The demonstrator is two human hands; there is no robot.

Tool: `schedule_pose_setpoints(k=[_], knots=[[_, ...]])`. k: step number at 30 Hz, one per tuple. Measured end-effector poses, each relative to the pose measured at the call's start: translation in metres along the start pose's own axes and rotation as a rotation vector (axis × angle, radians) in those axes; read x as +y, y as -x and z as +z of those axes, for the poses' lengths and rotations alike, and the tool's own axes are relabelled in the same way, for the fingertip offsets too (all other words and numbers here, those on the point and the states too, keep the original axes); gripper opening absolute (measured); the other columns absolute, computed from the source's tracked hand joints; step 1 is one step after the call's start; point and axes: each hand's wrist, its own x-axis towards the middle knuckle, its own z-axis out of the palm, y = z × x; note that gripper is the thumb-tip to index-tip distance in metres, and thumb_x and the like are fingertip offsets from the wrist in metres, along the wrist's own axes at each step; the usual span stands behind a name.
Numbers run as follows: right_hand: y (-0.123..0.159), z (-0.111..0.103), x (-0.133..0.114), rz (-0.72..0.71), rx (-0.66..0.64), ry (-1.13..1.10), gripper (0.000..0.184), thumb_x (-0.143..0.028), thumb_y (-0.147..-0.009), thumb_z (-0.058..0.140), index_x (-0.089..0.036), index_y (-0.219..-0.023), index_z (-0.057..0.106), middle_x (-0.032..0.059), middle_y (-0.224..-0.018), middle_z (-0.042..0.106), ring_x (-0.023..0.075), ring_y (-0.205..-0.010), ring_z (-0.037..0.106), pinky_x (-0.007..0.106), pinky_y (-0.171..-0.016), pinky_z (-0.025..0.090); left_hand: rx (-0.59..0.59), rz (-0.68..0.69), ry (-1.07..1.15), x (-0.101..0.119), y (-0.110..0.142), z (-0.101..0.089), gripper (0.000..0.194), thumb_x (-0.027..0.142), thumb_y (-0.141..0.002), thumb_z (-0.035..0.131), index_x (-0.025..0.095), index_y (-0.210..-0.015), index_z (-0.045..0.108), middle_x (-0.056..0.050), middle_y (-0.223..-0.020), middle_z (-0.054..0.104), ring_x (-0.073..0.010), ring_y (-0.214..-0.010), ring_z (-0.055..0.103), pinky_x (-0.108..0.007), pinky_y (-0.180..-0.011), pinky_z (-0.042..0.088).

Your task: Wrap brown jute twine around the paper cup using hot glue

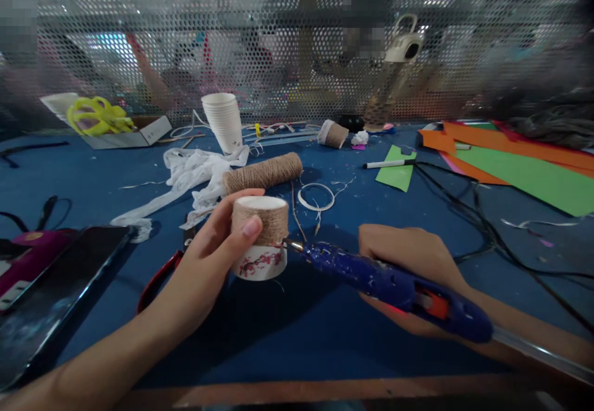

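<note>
My left hand (218, 237) is closed around a small white paper cup (262, 265) with a red blossom print. Brown twine wraps the cup's upper part, and my thumb presses on that band. In my right hand (413, 256) is a blue hot glue gun (366, 275), its metal tip touching or nearly touching the cup's right side at the twine's lower edge. A clear glue stick (533, 349) sticks out of the gun's back. Just behind the cup lies a roll of twine (264, 173), and a loose twine end (297, 213) runs down near the tip.
White gauze ribbon (185, 176) and stacked paper cups (223, 120) stand behind my left hand. Red-handled scissors (160, 278) and a phone (55, 293) lie left. A white ring (316, 197), marker (390, 163), black cables (482, 213) and coloured paper (524, 163) are right. A perforated screen (288, 46) closes the back.
</note>
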Motion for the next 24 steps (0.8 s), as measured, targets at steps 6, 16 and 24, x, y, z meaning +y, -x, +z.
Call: schedule_pose_setpoints(k=[6,16,24], knots=[[0.0010,-0.0011,-0.0034,-0.008,-0.020,-0.009,0.021,-0.015,-0.078,0.056,-0.024,-0.074,0.038,-0.0050,-0.063,0.046,0.0103,-0.051,0.041,0.027,-0.049,0.028,-0.036,-0.019,0.016,-0.0003,0.0009,0.0008,0.047,0.045,-0.083,0.073,0.033,-0.127,0.062,-0.001,-0.121,0.071,-0.0240,-0.107,0.068,-0.025,-0.081,0.056],[0.0017,-0.0005,-0.0031,0.026,-0.013,-0.045,0.022,-0.014,-0.075,0.058,-0.023,-0.072,0.038,-0.0058,-0.063,0.046,0.0085,-0.051,0.039,0.025,-0.049,0.028,-0.047,-0.036,0.074,-0.0005,0.0002,-0.0001,0.045,0.048,-0.086,0.066,0.029,-0.128,0.062,-0.004,-0.109,0.073,-0.0216,-0.090,0.070,-0.026,-0.074,0.057],[0.0020,0.0009,-0.0035,0.026,0.002,-0.044,0.021,-0.018,-0.073,0.059,-0.023,-0.071,0.039,-0.0057,-0.062,0.047,0.0091,-0.051,0.040,0.025,-0.050,0.028,-0.065,-0.042,0.058,0.0016,0.0022,0.0019,0.043,0.045,-0.090,0.063,0.031,-0.131,0.061,-0.003,-0.118,0.072,-0.0208,-0.099,0.069,-0.023,-0.076,0.054]])
